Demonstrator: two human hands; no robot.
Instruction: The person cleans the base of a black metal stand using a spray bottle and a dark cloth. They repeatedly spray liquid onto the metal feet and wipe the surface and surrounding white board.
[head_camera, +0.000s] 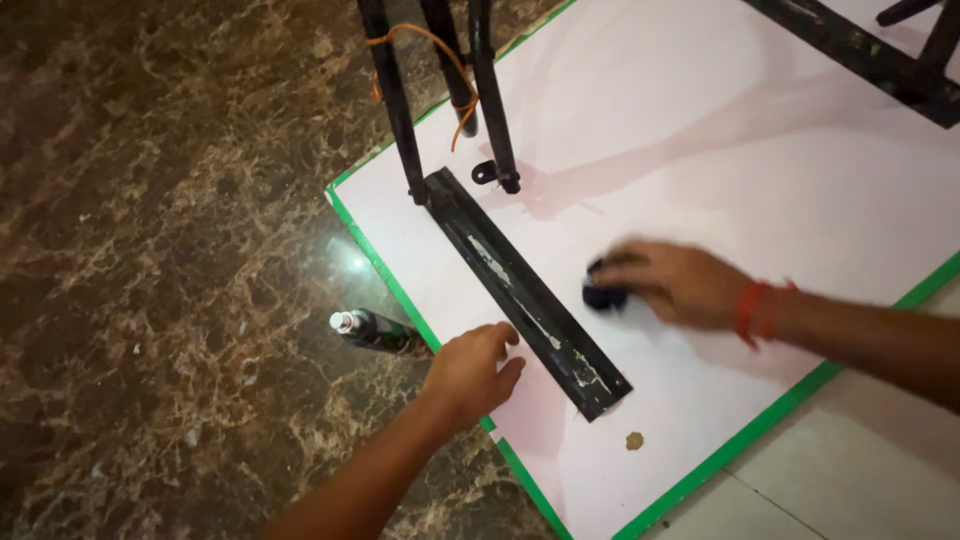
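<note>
- The floor (150, 250) is brown veined stone, paler tiles toward the lower right corner.
- A white board (700, 150) with a green edge lies flat on it and carries the rest; it looks like a tabletop turned face down.
- A black metal frame (480, 90) rises from the board near its left corner, with an orange cord looped round the legs. A second dark frame (880, 60) crosses the far right corner.
- A flat black bar (525, 295), scuffed pale in patches, runs from the frame's foot toward the board's near edge, lying flat on the white surface.
- The left hand (470, 370) rests at the near left edge beside the bar, fingers loosely bent, grasping nothing; it seems to steady the board.
- The right hand (675, 285), with red thread at the wrist, presses down just right of the bar, fingers clenched round a small dark pad (604, 295).
- A dark spray can (375, 330) lies on its side on the floor, just off the left edge.
- A small tan blob (634, 440) sits near the near edge.
</note>
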